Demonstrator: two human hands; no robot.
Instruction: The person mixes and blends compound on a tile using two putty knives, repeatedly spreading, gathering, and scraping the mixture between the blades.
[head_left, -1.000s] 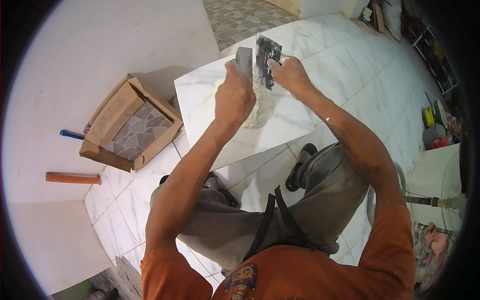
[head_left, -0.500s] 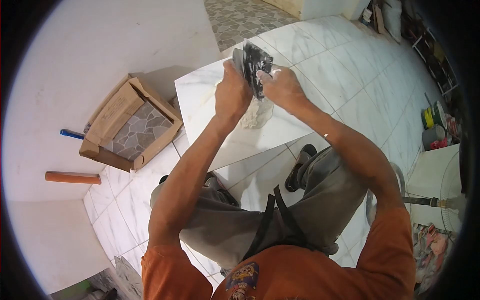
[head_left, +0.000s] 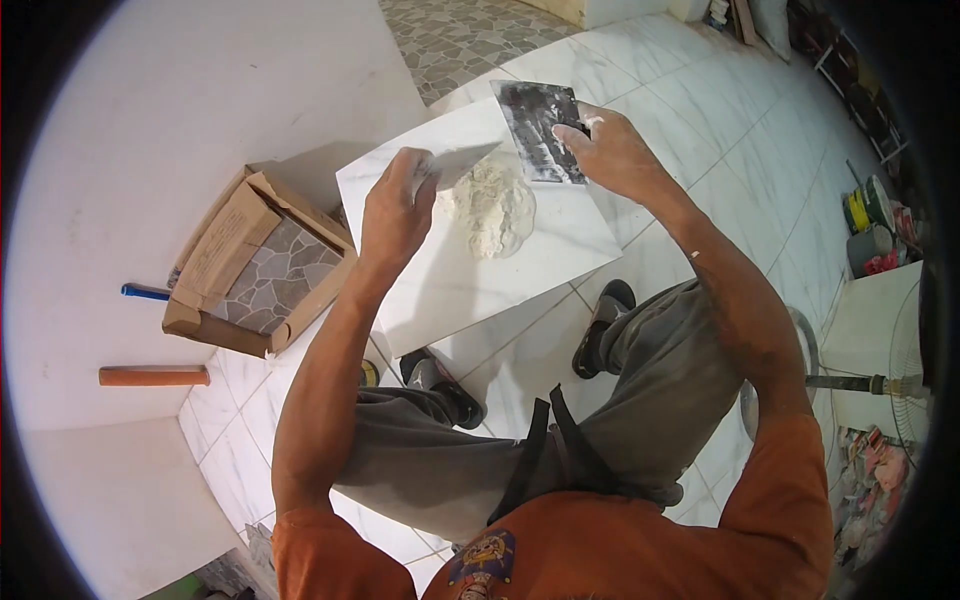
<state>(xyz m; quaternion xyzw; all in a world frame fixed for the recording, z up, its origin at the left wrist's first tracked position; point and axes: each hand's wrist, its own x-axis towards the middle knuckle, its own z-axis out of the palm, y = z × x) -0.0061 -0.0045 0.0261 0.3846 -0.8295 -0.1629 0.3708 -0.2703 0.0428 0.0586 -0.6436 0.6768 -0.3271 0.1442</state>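
The paste (head_left: pixel 490 218) looks rough and matt, the slab (head_left: pixel 565 232) smooth and glossy; the box (head_left: pixel 225 240) is matt cardboard, the trousers (head_left: pixel 440 470) dull cloth.

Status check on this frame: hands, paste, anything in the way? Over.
Left hand gripping grey blade; right hand gripping dark blade. Pale paste heaped on white slab. Cardboard box off to the left, no obstruction seen over paste.

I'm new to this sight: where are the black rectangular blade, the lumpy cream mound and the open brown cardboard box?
Black rectangular blade (head_left: pixel 535 130): head view, smeared face.
Lumpy cream mound (head_left: pixel 493 212): head view, middle of its top.
Open brown cardboard box (head_left: pixel 229 243): head view, broad left panel.
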